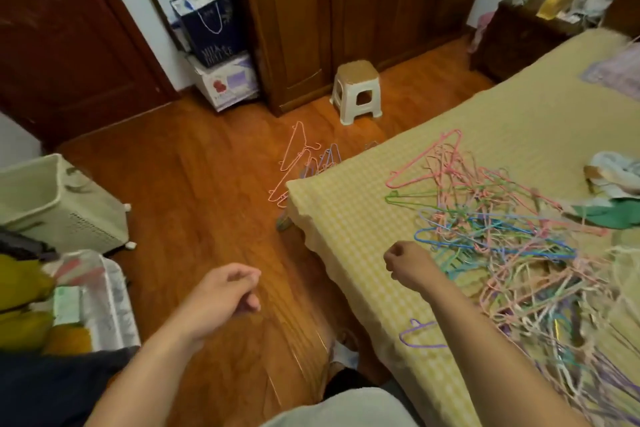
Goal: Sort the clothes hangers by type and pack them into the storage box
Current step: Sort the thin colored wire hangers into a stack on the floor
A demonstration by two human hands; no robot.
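Progress: early, by my reading. The main tangle of hangers point(512, 236) lies unsorted on the bed point(346, 218), colours mixed.
Sorted so far: a small cluster of pink and blue hangers on the floor point(304, 163) just past the bed corner, possibly a first group (I cannot confirm that). One purple hanger point(420, 335) lies apart on the bed near my right forearm.
Storage box: the cream bin point(52, 205) at far left is my guess; no hangers visible inside it.
Left hand point(225, 295): over the floor, fingers loosely curled, holding nothing I can see.
Right hand point(405, 262): curled at the near edge of the tangle; whether it pinches a hanger, I cannot tell.
Edges: the bed corner drops off just beside the right hand, so loose hangers could slide off.
Open room: bare wooden floor point(194, 184) between bed and bin; the stool point(356, 90) stands well apart.
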